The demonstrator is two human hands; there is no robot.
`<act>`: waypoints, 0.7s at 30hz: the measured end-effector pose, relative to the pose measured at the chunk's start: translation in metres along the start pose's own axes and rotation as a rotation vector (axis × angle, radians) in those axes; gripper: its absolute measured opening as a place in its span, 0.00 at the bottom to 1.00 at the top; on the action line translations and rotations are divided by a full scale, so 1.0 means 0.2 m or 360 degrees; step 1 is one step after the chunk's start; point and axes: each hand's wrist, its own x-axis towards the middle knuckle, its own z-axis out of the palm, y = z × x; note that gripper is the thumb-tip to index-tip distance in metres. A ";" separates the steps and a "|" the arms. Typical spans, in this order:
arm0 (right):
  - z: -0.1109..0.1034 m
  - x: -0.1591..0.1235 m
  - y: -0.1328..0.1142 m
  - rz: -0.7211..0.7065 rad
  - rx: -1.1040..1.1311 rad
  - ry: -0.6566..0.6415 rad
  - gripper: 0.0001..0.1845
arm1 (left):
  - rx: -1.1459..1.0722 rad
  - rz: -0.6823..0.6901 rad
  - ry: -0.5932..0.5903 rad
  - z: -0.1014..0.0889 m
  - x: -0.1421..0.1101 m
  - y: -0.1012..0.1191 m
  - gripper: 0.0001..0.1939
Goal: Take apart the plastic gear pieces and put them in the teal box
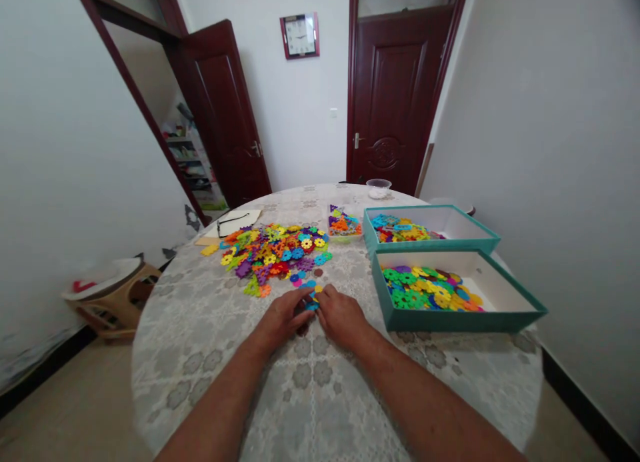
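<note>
My left hand [284, 317] and my right hand [343, 313] meet over the near middle of the table. Both are closed, their fingertips around a few joined blue plastic snowflake discs [311, 307] with a yellow one among them. My fingers hide much of these discs. Just beyond my hands lie loose blue and pink discs [299, 283] and a brown disc [319, 273]. Farther off spreads a large heap of colourful snowflake discs and other flat shapes [280, 250].
At right stand two teal boxes, the near one [450, 321] and the far one [480, 239], both holding plastic pieces. A small clear tray [345, 237] of pieces sits behind. Eyeglasses [233, 220] rest on paper at left; a clear bowl [379, 189] stands at the far edge.
</note>
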 end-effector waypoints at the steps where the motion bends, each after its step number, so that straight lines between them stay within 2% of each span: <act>1: 0.00 0.00 0.00 0.0011 -0.0004 -0.0005 0.15 | -0.0038 -0.0015 -0.0020 0.00 0.00 0.01 0.24; 8: -0.01 -0.02 -0.02 -0.0005 0.0048 0.0014 0.17 | 0.0001 -0.0004 0.0061 -0.01 -0.01 0.01 0.27; 15: -0.02 -0.03 -0.01 -0.0055 0.0113 0.0001 0.14 | -0.0626 -0.0146 -0.0124 0.00 -0.02 0.02 0.32; 21: -0.01 0.00 -0.02 -0.0037 0.0051 -0.0008 0.13 | -0.0558 -0.0175 -0.0084 -0.01 -0.02 0.04 0.29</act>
